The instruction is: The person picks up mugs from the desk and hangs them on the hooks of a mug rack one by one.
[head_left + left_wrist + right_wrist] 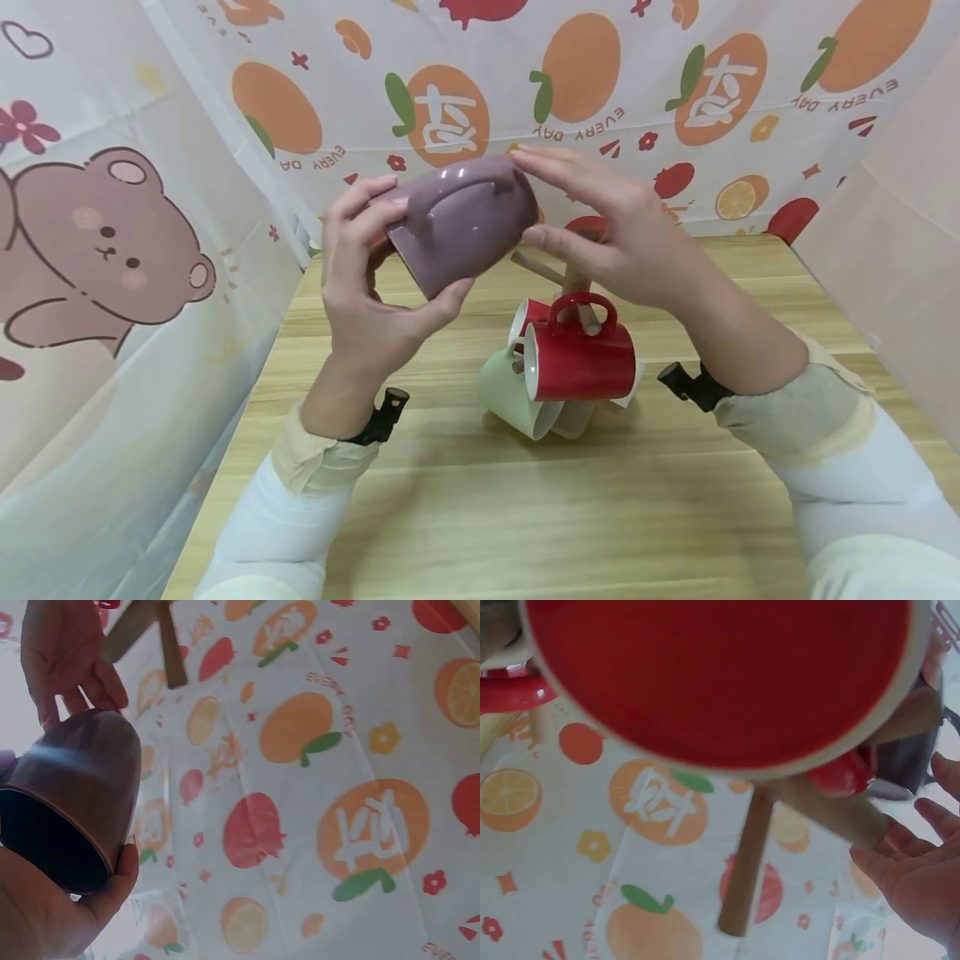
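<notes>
Tilted in the air above the table is a glossy purple mug [480,229], its mouth toward the lower left and its handle on the upper side. My left hand [363,267] grips it near the rim, thumb below and fingers above; the left wrist view shows the dark inside of the mug [82,769]. At the base end, my right hand [630,225] has its fingers straight, fingertips and thumb at the mug's bottom edge. Below stands a wooden mug tree [577,279], bearing a red mug [585,362], another red mug [528,317] behind it and a pale green mug [501,392].
The wood-grain table [480,517] runs up to a fruit-print curtain [510,83] at the back. A bear-print curtain [112,242] hangs at the left. Bare wooden pegs [746,862] of the tree jut out near my right hand.
</notes>
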The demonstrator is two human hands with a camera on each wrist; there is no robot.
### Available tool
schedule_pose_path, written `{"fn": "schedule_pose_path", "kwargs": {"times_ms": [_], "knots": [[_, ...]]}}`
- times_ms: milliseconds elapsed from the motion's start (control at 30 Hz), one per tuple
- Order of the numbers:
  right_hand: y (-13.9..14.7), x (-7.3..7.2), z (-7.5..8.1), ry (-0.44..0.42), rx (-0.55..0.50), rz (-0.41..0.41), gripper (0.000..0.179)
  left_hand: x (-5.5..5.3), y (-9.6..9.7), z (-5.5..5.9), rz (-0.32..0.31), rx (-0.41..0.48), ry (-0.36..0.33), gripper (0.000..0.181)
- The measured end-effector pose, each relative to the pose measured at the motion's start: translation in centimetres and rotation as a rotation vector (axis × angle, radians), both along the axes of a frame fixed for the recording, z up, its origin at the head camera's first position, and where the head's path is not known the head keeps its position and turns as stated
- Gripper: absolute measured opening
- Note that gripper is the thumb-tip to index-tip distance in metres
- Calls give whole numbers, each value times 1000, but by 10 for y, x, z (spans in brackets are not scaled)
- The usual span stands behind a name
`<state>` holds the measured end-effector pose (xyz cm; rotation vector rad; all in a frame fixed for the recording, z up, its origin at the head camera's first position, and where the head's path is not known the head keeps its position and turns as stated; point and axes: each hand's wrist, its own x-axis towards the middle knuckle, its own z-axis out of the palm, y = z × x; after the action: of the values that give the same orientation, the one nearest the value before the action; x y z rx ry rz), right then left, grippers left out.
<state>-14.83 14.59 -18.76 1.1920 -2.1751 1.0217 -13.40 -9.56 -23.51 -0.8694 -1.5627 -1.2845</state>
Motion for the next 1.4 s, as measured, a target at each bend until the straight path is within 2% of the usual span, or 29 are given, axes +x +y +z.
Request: {"fn": "schedule_pose_path", "kwargs": {"times_ms": [167, 367, 533, 633, 867, 1100, 1400], "knots": [[9, -13, -7, -64, 15, -65, 52, -17, -7, -15, 85, -7, -50, 60], [16, -18, -18, -181, 39, -88, 51, -37, -11, -38, 120, -58, -139, 62], [19, -20, -27, -182, 87, -91, 47, -46, -9, -55, 157, -105, -179, 62], [20, -22, -32, -190, 114, -81, 46, -49, -6, -64, 164, -137, -191, 62], [17, -24, -33, -264, 186, 22, 51, -52, 1, -78, 137, -233, -222, 63], [16, -27, -31, -236, 240, -8, 51, -53, 7, -87, 114, -276, -210, 63], [15, -28, -33, -300, 243, -17, 41, -51, 15, -97, 88, -317, -231, 63]]}}
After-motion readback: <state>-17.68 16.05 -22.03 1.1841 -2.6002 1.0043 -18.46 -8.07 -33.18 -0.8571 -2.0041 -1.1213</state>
